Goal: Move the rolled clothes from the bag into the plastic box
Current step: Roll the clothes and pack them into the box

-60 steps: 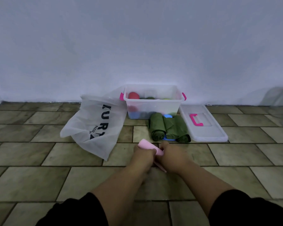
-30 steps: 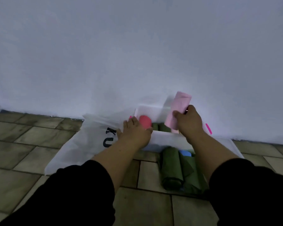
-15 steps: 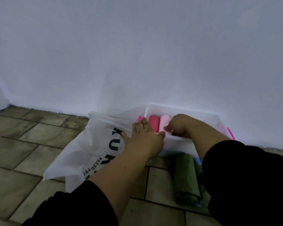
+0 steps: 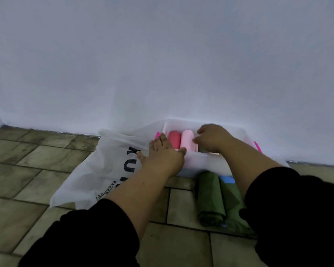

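Observation:
The clear plastic box [image 4: 201,162] stands against the white wall. Inside it a red roll [image 4: 174,139] and a light pink roll [image 4: 187,140] lie side by side. My right hand [image 4: 212,138] hovers inside the box just right of the pink roll, fingers loosely curled, holding nothing. My left hand [image 4: 162,155] lies flat on the box's near left corner, fingers spread. The white bag [image 4: 102,170] with black lettering lies on the floor left of the box. Two green rolls [image 4: 210,197] lie on the tiles in front of the box.
A blue item [image 4: 227,179] peeks out between the green rolls and the box. A pink handle [image 4: 258,147] sticks out at the box's right end. Tiled floor [image 4: 27,170] stretches to the left, and the wall stands right behind the box.
The pink roll went from my hands on the floor up into the box beside the red roll. My right hand has let go of it and lifted slightly.

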The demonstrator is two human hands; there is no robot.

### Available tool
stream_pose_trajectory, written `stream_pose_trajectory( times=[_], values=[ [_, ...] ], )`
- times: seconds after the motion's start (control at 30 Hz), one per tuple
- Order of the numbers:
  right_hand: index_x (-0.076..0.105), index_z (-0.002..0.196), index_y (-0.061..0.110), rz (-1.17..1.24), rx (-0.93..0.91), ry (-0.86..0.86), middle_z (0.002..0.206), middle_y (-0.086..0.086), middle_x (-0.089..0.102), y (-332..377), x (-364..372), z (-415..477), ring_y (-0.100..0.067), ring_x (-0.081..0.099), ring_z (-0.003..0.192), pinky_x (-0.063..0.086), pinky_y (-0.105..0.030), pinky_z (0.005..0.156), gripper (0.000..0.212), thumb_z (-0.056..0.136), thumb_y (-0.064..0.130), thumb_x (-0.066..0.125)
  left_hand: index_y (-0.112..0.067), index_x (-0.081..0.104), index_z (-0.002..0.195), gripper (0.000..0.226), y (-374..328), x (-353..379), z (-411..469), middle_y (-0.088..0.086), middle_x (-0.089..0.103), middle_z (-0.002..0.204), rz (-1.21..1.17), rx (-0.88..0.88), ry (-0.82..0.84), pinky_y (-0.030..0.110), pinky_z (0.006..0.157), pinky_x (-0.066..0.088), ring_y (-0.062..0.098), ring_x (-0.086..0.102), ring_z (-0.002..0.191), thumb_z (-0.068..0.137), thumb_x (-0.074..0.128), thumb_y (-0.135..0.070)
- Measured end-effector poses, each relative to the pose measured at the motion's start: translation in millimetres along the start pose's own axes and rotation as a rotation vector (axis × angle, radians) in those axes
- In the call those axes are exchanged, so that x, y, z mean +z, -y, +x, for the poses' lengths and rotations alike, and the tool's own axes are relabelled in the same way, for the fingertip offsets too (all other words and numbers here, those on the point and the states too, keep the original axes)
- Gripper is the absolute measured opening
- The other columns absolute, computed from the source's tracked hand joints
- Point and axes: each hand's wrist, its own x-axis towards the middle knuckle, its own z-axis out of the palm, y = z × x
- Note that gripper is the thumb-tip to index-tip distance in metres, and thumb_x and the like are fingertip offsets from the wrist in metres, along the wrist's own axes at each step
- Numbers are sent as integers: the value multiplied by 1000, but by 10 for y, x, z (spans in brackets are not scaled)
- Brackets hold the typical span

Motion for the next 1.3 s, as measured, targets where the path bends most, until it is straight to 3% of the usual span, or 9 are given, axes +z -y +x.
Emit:
stream_pose_trajectory(
  times=[0.13, 0.27, 0.47, 0.57, 0.63, 0.77, 1.0, 1.13, 1.3],
  values=[
    [56, 75, 18, 21, -25, -310, 90, -5, 64, -237, -34, -379, -22, 54, 77, 38, -29, 59, 8, 76, 24, 52, -14, -14, 149, 79, -12, -6, -18, 4, -12, 160, -15, -10, -1, 61, 111, -5, 22, -8, 146, 94, 25, -56],
    [48, 129, 20, -245, 74, 3, 127, -9, 55, -449, 443, -836, -29, 56, 108, 48, -37, 87, 63, 72, 49, 54, -15, -11, 149, 80, -31, -60, -35, 3, -10, 160, -47, -32, 16, 62, 110, -3, 23, -6, 146, 94, 28, -56],
    [36, 126, 14, -285, 23, -130, 106, -5, 66, -378, 912, -1184, -27, 64, 94, 40, -31, 66, 54, 82, 43, 51, -26, 17, 149, 64, 64, 25, -392, -2, 10, 158, -334, 97, -222, 56, 114, 12, 22, 14, 144, 94, 35, -52],
    [36, 127, 18, -303, -91, -92, 113, -3, 59, -318, 959, -1434, -23, 59, 97, 48, -34, 75, 68, 71, 46, 62, -26, 45, 133, 41, 217, 78, -717, 0, 39, 137, -541, 266, -329, 29, 99, 39, 16, 43, 121, 94, 46, -41],
    [42, 118, 21, -299, -187, -72, 117, -3, 52, -285, 1043, -1657, -24, 54, 103, 45, -37, 78, 59, 67, 44, 64, -35, 51, 112, 18, 340, 69, -930, -9, 50, 119, -592, 327, -230, 11, 76, 37, 3, 50, 100, 95, 48, -39],
    [42, 117, 25, -271, -209, -11, 118, -1, 48, -383, 1236, -1973, -24, 54, 101, 41, -34, 75, 57, 69, 47, 63, -35, 55, 87, 6, 538, 14, -1267, -13, 61, 88, -559, 203, 22, 14, 59, 39, 1, 56, 78, 93, 53, -34],
    [43, 89, 26, 253, 21, -109, 85, 5, 56, -408, 1021, -2067, -15, 55, 74, 35, -26, 50, 30, 71, 34, 65, -11, 65, 102, 40, 546, 313, -1772, 6, 69, 84, -970, -297, 807, 31, 66, 49, 20, 65, 71, 86, 59, -47],
    [48, 103, 24, 85, -167, -296, 101, 1, 51, -386, 1094, -2191, -22, 49, 93, 41, -31, 64, 35, 71, 25, 62, -6, 67, 109, 39, 347, 325, -1689, 19, 69, 106, -1412, -375, 657, 42, 82, 50, 35, 61, 98, 82, 64, -33],
    [44, 125, 31, -96, -205, -302, 122, 1, 45, -530, 1161, -2277, -22, 41, 107, 43, -31, 81, 52, 75, 33, 60, -11, 58, 117, 35, 228, 44, -1445, 4, 69, 104, -1378, -225, 148, 34, 67, 53, 21, 67, 83, 86, 62, -26]
  ],
)
